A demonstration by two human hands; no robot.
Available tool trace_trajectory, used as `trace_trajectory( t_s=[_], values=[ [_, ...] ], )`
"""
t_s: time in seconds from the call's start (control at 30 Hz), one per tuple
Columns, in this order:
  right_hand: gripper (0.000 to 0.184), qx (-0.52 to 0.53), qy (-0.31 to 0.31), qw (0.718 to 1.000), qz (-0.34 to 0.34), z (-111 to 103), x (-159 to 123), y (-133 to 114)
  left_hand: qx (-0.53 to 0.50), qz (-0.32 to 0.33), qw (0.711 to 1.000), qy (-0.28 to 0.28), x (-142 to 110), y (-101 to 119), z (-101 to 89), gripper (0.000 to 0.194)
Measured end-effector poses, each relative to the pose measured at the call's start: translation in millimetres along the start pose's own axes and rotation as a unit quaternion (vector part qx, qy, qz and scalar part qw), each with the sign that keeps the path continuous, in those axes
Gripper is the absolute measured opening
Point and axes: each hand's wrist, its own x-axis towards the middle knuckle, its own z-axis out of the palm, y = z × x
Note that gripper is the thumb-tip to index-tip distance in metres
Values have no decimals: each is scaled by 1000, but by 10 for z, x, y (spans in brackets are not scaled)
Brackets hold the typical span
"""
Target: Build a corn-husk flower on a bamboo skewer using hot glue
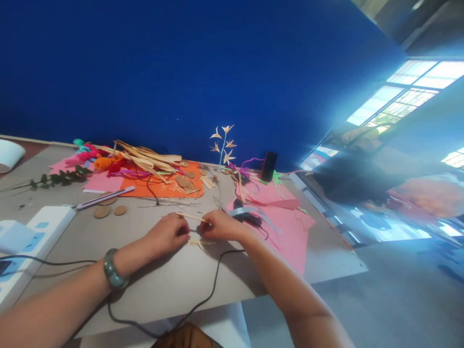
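Close together above the near middle of the table are my left hand (167, 235) and my right hand (220, 226). A thin straw-coloured strip (192, 217) runs between them, its ends pinched in my fingers; it looks like dried husk. Below the hands lie a few pale husk scraps (197, 243) on the table. A green bangle (113, 270) circles my left wrist. Beyond my hands, thin wires (170, 203) lie on the surface. A blue-stemmed spray of husk flowers (223, 147) stands at the back.
Dried husks (145, 157) and orange paper (159, 189) lie back left, with wooden discs (102, 211) and a slim cutter-like tool (105, 197) nearer. A power strip (47, 227) sits left. Pink paper (286, 237), a black tool (250, 216) and a phone (268, 166) are right. A black cable (213, 285) crosses the front.
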Motion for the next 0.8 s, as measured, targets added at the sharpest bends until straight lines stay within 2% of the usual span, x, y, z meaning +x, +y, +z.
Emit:
trace_trajectory(
  t_s=[0.07, 0.1, 0.23, 0.3, 0.47, 0.53, 0.63, 0.73, 0.8],
  values=[
    [17, 0, -22, 1000, -4, -30, 72, 9, 5, 0, 1000, -22, 4, -20, -30, 11],
    [16, 1, -13, 1000, -5, -51, 97, 36, 9, 4, 1000, -28, 6, -29, -39, 11],
    [13, -41, 130, 991, 21, -128, 162, 217, 19, 10, 999, -32, 19, -62, -37, 13],
    [13, -87, 170, 981, 27, -133, 197, 295, 16, 6, 999, -37, 24, -68, -21, 14],
    [7, -147, 161, 976, 25, -44, 276, 305, 1, 11, 1000, -29, 28, -15, 15, 8],
    [11, -155, 164, 974, 26, -14, 279, 273, -9, 20, 1000, -20, 34, 9, 5, 8],
    [14, -159, 166, 973, 16, 10, 256, 247, -29, 8, 999, 20, 56, 4, -32, 14],
    [10, -109, 185, 976, -26, 35, 216, 234, -70, -33, 995, 69, 84, -46, -55, 17],
    [10, -26, 179, 982, -55, 54, 179, 203, -126, -62, 985, 97, 99, -78, -46, 25]
  ],
)
